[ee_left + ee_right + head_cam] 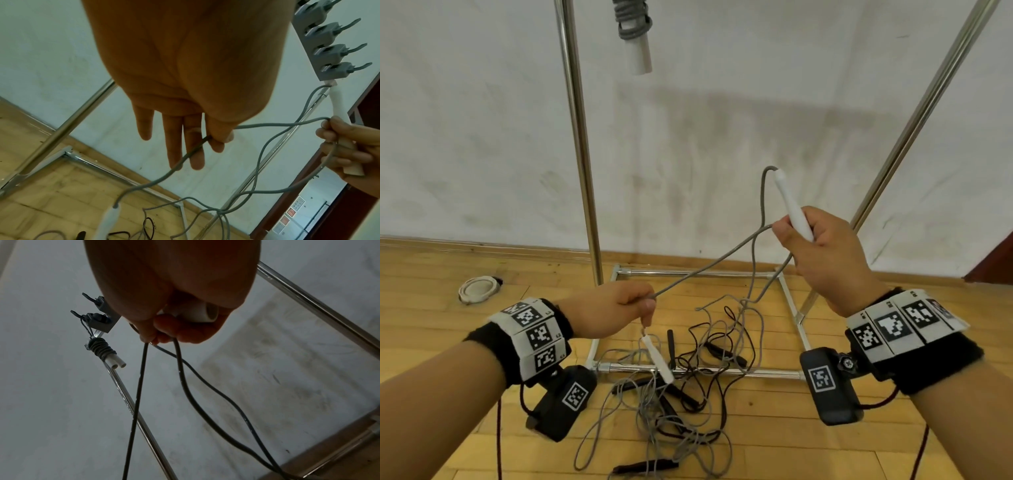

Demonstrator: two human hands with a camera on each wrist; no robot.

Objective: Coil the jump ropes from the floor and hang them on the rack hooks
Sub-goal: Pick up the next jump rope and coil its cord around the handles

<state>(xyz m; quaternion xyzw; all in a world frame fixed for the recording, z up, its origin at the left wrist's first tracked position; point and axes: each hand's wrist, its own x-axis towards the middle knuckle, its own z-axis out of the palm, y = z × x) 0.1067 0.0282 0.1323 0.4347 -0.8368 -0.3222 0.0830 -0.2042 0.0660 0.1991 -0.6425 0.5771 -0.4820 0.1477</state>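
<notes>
Grey rope (pixel 709 270): strung taut between both hands, slack trailing into the tangle (pixel 688 394) on the floor (pixel 448 342) by the rack (pixel 578 137). Right hand (pixel 822 253): grip closed round white handle (pixel 792 209) and cord. Left hand (pixel 606 310): thumb and forefinger pinching cord; second handle (pixel 657 358) dangling below.

A white ring (pixel 478 290) lies on the wooden floor (pixel 825 455).

Tangle of grey and black jump ropes (pixel 681 387) lies on the wooden floor (pixel 825 452), across the front bar of the steel rack base (pixel 774 374). White round fitting (pixel 477 289) lies far left near the wall. A coiled grey rope with white handles (pixel 635 34) hangs above, between the rack's two uprights.
</notes>
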